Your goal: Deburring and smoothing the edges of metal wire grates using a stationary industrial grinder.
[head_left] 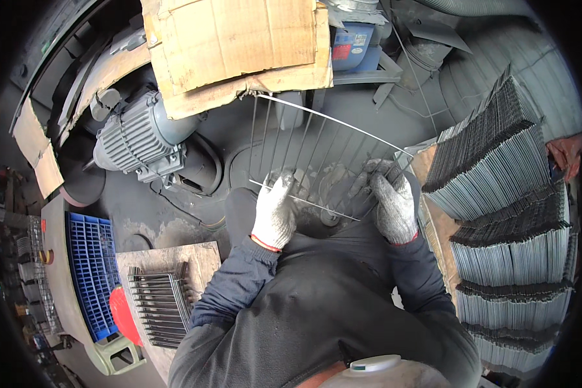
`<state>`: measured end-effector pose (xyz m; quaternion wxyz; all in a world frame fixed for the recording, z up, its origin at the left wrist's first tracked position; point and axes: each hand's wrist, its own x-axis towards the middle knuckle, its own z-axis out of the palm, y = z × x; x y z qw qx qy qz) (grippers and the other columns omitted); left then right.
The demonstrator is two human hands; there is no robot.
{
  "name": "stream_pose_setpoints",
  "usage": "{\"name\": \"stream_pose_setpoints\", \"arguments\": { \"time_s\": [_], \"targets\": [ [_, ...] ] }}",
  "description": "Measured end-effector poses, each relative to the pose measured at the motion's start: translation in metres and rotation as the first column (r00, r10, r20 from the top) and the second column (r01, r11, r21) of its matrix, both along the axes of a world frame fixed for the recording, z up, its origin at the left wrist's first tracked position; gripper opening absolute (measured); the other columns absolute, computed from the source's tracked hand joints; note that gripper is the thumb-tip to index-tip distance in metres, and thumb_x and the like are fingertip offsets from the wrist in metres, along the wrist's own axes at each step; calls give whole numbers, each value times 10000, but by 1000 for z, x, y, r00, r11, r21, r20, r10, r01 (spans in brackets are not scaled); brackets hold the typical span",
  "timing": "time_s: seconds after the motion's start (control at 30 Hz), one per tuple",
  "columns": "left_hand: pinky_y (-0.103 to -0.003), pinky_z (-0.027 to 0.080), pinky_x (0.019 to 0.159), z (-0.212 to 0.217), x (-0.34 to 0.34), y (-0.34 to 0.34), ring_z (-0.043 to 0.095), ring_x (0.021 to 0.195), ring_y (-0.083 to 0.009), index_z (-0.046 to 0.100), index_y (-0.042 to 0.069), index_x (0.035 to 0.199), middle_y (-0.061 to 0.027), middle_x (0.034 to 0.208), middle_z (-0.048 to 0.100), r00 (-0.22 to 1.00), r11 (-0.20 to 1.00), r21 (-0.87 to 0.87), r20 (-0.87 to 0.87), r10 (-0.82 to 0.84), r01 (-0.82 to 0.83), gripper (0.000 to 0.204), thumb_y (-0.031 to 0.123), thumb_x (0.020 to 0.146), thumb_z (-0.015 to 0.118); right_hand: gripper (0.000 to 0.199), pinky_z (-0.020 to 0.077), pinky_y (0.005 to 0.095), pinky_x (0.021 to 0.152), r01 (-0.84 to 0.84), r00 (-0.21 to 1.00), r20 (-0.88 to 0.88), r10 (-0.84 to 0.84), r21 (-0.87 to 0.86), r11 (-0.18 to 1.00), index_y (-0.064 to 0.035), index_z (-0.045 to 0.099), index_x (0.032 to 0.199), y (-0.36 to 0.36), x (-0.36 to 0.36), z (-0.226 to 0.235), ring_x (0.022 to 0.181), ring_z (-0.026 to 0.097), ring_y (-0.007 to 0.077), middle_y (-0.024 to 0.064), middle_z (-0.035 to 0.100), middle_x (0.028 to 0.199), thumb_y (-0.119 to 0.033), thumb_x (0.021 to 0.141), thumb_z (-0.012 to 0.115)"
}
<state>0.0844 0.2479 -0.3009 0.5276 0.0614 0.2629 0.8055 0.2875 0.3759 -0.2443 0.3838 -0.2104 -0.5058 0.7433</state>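
A wire rack (336, 121) of thin parallel metal rods between two bars is held up in front of me. My left hand (275, 210), in a white knitted glove with a red cuff edge, is closed on its left end by the lower bar. My right hand (394, 204), gloved alike, is closed on its right end; its fingers are partly in shadow. The rack's far left corner meets the torn edge of a cardboard sheet (239, 45). I cannot tell whether they touch.
Tall stacks of similar racks (498, 155) line the right, with another person's bare hand (567, 155) beside them. At left are a grey motor (136, 139), a small rack pile (158, 304) on a board, a blue plastic grid (94, 275) and a pale stool (116, 355).
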Motion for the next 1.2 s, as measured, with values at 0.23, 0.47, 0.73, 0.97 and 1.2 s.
{"name": "stream_pose_setpoints", "arguments": {
  "time_s": [0.23,0.47,0.73,0.97,1.2],
  "targets": [
    [-383,608,907,14,7,-2,710,976,-216,655,15,1293,-85,1094,710,999,997,-75,-35,23,-26,282,119,1040,723,271,626,335,867,69,991,-87,-97,-285,956,7,638,1334,0,-11,5,977,735,207,140,736,1140,-131,1101,622],
    [-322,617,828,5,17,-1,731,888,-179,638,24,1333,-63,1069,732,999,994,-105,-37,33,-37,301,81,1043,700,260,593,311,758,127,992,20,-128,-324,938,-10,650,1309,6,-12,20,783,707,179,88,731,993,-158,1096,644],
    [-320,581,872,27,24,-19,688,953,-175,614,-35,1342,-99,1122,697,906,968,-166,-350,-237,189,414,58,958,737,377,529,305,638,438,894,-91,-438,379,815,40,604,1341,21,38,146,718,672,162,104,714,871,-222,1075,653],
    [-491,520,1022,101,-18,-69,691,1081,-387,713,34,937,-156,1063,726,-93,976,-36,-994,-58,-215,286,96,693,846,320,611,333,1038,400,357,-451,-818,865,-302,19,715,1325,99,152,254,1190,748,245,160,775,1228,68,1010,682],
    [-394,551,1004,96,-106,-210,697,1137,-273,698,20,1301,-169,1242,752,116,359,-252,-926,-360,-898,350,192,1009,613,531,551,439,826,-539,58,-270,-961,802,-258,-186,770,1265,174,235,251,922,677,324,104,689,962,54,817,614]
  ]
}}
